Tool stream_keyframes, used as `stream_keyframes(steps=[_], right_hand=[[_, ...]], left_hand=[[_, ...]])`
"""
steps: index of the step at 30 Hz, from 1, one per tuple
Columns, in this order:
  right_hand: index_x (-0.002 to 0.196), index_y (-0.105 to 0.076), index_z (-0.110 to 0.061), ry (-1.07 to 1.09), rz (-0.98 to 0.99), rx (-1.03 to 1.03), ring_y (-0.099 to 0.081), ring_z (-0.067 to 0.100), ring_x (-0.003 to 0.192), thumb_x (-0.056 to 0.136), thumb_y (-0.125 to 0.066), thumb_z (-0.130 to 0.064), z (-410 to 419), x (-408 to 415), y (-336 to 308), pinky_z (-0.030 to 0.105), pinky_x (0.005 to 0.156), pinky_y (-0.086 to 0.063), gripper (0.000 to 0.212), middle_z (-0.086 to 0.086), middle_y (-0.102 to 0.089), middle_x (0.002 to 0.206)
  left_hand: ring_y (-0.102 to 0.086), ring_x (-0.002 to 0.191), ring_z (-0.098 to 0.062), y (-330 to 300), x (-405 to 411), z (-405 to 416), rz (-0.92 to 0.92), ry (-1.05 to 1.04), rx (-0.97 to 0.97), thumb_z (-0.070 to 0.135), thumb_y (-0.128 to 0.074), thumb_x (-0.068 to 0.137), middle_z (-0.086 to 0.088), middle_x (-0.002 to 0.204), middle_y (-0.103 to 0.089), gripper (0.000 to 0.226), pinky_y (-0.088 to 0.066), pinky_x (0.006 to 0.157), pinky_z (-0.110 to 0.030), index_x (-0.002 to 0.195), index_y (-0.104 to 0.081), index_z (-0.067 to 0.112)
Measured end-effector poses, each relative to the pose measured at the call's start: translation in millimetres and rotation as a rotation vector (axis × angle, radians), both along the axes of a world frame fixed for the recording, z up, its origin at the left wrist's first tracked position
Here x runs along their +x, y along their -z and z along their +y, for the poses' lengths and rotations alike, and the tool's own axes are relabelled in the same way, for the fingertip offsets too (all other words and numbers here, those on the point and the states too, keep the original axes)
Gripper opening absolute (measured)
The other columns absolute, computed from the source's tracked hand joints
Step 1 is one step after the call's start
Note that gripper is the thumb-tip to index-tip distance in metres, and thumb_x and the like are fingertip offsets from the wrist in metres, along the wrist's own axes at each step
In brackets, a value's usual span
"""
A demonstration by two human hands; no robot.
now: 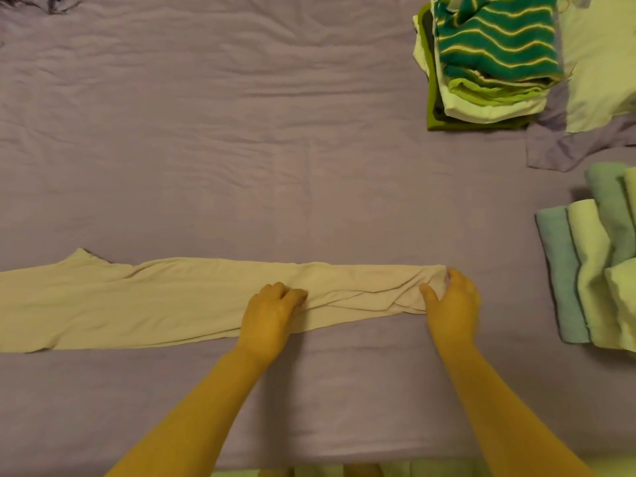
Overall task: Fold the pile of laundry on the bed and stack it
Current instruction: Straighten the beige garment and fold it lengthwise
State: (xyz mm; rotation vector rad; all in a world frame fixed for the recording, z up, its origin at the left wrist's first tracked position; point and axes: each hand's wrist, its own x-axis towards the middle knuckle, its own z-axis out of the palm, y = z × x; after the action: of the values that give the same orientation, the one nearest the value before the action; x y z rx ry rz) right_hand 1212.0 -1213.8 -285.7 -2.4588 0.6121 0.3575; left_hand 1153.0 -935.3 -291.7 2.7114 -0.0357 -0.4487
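Note:
A long pale pink garment [155, 301] lies flat in a narrow strip across the purple bed sheet [241, 149], running off the left edge. My left hand [272, 315] grips the cloth near its middle with curled fingers. My right hand [454, 301] holds the garment's right end, thumb on top and fingers wrapped round the edge. A stack of folded clothes [488, 63], topped by a green piece with wavy yellow stripes, stands at the far right.
Folded pale green and blue towels [595, 270] lie overlapping at the right edge. A pale pillow [599, 63] and a lilac cloth [568, 146] sit behind them. A dark patterned fabric [51, 1] shows at the top left corner.

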Motion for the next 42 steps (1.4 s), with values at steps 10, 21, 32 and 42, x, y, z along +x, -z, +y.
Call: stream_keyframes(steps=[10, 21, 32, 42], right_hand=[[0.095, -0.061, -0.006, 0.154, -0.181, 0.123, -0.054, 0.023, 0.076, 0.093, -0.060, -0.019, -13, 1, -4, 0.031, 0.064, -0.041, 0.014, 0.003, -0.058, 0.080], [0.102, -0.045, -0.018, 0.252, -0.271, 0.464, -0.046, 0.005, 0.071, 0.098, -0.049, -0.024, -29, 24, -24, 0.016, 0.058, -0.039, 0.009, -0.009, -0.047, 0.080], [0.133, -0.047, -0.019, 0.049, -0.142, 0.315, -0.054, 0.015, 0.091, 0.096, -0.054, -0.028, -45, 2, -5, 0.030, 0.077, -0.044, 0.039, 0.000, -0.057, 0.101], [0.127, -0.055, -0.009, 0.240, -0.101, 0.333, -0.056, 0.016, 0.088, 0.094, -0.057, -0.019, -40, 2, 0, 0.026, 0.077, -0.042, 0.034, 0.001, -0.065, 0.095]], left_hand=[[-0.049, 0.106, -0.026, 13, 19, -53, 0.047, 0.065, 0.053, 0.011, -0.052, 0.093, -0.004, 0.125, -0.053, 0.038, -0.042, 0.084, -0.038, 0.130, -0.051, 0.017], [-0.053, 0.082, -0.027, -18, 17, -53, 0.018, -0.057, -0.131, 0.016, -0.063, 0.089, -0.008, 0.086, -0.060, 0.010, -0.043, 0.067, -0.039, 0.084, -0.063, 0.007], [-0.047, 0.085, -0.021, -20, 25, -61, 0.004, -0.098, -0.205, 0.029, -0.061, 0.092, -0.002, 0.088, -0.061, 0.019, -0.041, 0.073, -0.035, 0.083, -0.062, 0.012], [-0.045, 0.108, -0.026, -6, 8, -64, 0.094, 0.047, -0.014, 0.034, -0.055, 0.095, -0.001, 0.112, -0.059, 0.024, -0.041, 0.083, -0.040, 0.100, -0.063, 0.012]])
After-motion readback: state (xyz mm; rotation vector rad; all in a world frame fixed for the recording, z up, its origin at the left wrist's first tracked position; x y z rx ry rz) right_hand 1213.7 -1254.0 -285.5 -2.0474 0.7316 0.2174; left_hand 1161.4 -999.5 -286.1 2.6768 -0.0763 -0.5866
